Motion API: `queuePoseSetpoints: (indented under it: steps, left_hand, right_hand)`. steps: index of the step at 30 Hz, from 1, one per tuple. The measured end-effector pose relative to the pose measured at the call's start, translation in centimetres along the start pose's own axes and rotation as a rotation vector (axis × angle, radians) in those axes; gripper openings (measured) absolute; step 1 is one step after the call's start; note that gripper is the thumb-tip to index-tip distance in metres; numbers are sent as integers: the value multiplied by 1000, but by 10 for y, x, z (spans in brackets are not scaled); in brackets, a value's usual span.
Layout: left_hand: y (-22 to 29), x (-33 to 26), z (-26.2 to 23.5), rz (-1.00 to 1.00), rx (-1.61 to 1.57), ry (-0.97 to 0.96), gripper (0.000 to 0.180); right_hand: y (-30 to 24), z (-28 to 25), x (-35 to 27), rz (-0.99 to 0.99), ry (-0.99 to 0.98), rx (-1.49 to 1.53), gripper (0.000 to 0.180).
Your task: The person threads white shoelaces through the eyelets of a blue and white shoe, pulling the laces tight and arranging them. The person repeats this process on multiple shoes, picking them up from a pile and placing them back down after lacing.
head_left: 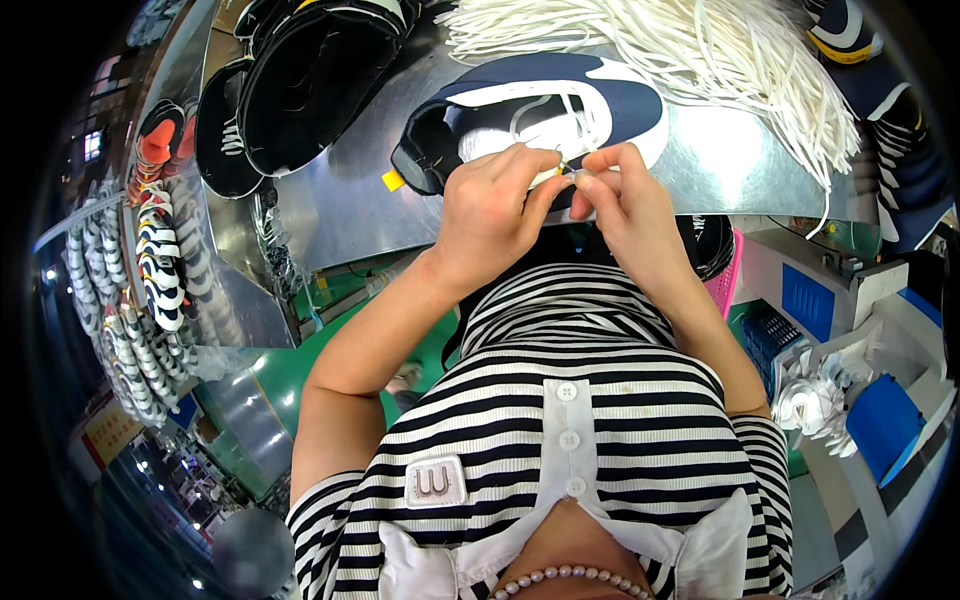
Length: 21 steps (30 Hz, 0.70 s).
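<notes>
A navy and white shoe upper (632, 108) lies on its side on the metal table, toe to the right, with a yellow tab at its heel. A white shoelace (574, 106) runs through its opening. In front of the shoe, my left hand (497, 207) is closed, thumb and fingers pinching a thin white end of the lace. My right hand (632, 208) meets it fingertip to fingertip and is closed in a pinch at the same spot. The small piece between the fingertips is mostly covered.
Loose white shoelaces (690, 50) are heaped along the table's (345, 215) far right. Black-lined shoe uppers (310, 85) stand at the far left. More uppers (900, 160) are stacked at the right edge. A pink basket (726, 275) is below the table's front edge.
</notes>
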<state>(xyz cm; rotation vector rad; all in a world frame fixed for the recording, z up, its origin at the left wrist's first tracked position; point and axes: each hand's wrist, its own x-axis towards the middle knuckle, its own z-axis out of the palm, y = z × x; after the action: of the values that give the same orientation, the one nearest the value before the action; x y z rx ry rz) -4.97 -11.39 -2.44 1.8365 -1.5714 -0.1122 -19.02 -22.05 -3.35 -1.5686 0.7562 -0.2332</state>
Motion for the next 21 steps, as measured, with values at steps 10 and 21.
queuePoseSetpoints:
  steps: [10,21]
  left_hand:
    - [-5,-12,-4,79,-4,52,34]
    - [-12,-20,-4,297,-101,13,39]
  right_hand:
    - [-16,-49,-19,-200,-7,-400,21]
    - [-36,-30,28,-402,-293,-500,16]
